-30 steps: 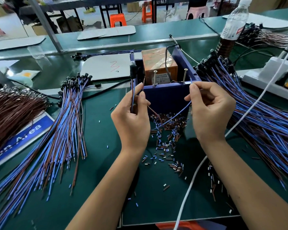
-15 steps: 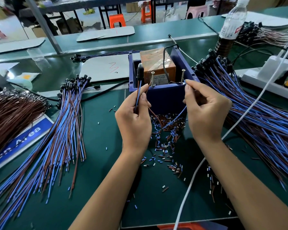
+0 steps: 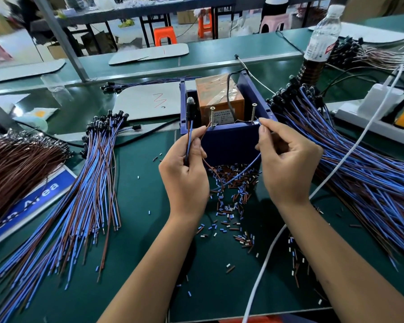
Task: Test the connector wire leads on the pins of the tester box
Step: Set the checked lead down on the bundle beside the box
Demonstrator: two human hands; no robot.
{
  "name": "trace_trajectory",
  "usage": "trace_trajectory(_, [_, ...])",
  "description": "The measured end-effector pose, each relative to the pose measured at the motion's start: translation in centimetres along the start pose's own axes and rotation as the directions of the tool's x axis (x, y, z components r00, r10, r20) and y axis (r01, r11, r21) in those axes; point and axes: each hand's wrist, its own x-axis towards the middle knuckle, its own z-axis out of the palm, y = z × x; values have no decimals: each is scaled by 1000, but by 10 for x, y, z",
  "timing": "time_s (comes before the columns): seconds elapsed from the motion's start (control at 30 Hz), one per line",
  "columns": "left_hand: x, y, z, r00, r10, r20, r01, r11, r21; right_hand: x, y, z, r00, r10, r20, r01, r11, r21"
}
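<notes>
Head view: the left hand (image 3: 184, 173) grips the connector wire (image 3: 189, 134) upright; the right hand (image 3: 287, 164) pinches its blue lead (image 3: 245, 171) at the right pin (image 3: 253, 113) of the tester box (image 3: 229, 141).

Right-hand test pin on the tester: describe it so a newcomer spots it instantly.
Find the blue box at the bench centre, holding an orange block. Two upright screws stand at its near wall. It is the right screw, by the right hand pinching a blue lead.

I see a matt green worktop (image 3: 138, 229), a blue plastic tester box (image 3: 229, 142), bright metal pins (image 3: 212, 116), plastic-sheathed wire leads (image 3: 237, 177).
</notes>
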Motion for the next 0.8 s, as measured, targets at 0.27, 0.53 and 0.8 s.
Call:
trace_trajectory(0.27, [1, -1, 1, 1000, -3, -4, 3, 1000, -23, 1, 0, 1, 1000, -11, 23, 11, 1000, 11])
trace_trajectory(0.53, [2, -2, 1, 1000, 2, 7, -2, 999, -40, 1, 0, 1, 999, -21, 31, 21, 1000, 5])
trace_trajectory(0.8, [3, 0, 0, 999, -34, 38, 37, 995, -95, 1, -1, 1, 998, -44, 40, 45, 999, -12])
